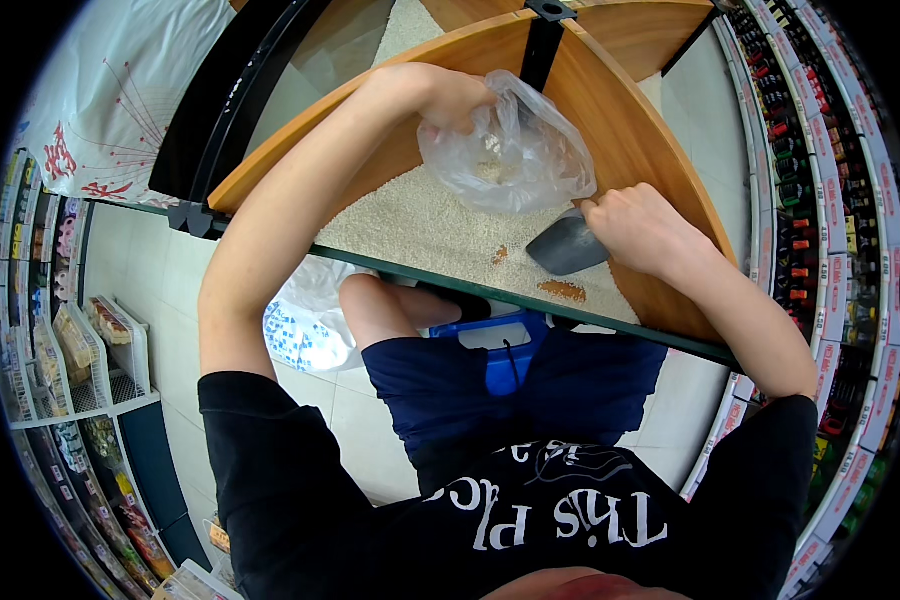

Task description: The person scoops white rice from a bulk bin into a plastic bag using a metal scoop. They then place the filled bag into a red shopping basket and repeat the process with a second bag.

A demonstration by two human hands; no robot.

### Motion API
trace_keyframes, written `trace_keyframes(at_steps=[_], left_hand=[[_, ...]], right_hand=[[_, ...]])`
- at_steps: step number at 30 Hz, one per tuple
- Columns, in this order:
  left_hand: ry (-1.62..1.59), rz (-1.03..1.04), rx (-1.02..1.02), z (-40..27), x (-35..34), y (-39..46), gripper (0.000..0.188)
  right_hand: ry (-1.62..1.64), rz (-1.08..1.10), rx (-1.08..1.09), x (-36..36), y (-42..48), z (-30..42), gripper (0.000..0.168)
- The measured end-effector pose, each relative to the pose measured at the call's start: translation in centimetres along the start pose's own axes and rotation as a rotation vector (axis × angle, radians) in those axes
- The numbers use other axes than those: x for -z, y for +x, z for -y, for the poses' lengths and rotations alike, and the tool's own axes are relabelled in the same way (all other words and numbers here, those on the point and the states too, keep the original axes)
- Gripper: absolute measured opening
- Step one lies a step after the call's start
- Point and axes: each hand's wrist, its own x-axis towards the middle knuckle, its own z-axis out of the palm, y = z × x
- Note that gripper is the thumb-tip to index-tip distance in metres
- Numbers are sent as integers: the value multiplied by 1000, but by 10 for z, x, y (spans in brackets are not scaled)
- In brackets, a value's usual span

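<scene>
My left hand grips the rim of a clear plastic bag, which hangs open over the wooden bin with some white grains inside. My right hand is closed around the handle end of a dark grey scoop, whose blade lies low over the rice. White rice is spread across the bin floor, and small patches of brown board show through it near the front edge. The scoop is to the lower right of the bag, apart from it. My right fingers hide the scoop's handle.
Curved wooden panels wall the bin, with a black post at their corner. A dark green edge runs along the front. Stocked shelves stand right, others left. Below are a blue plastic object and a white bag.
</scene>
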Motion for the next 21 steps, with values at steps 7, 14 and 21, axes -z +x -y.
trace_keyframes(at_steps=[7, 14, 21], left_hand=[[9, -12, 12, -1, 0, -2, 55], [-28, -7, 55, -6, -2, -2, 54], [-53, 22, 57, -12, 3, -8, 54]], right_hand=[[-52, 52, -109, -8, 1, 6, 5], [-33, 102, -121, -20, 14, 22, 10], [-126, -22, -5, -35, 20, 29, 28]])
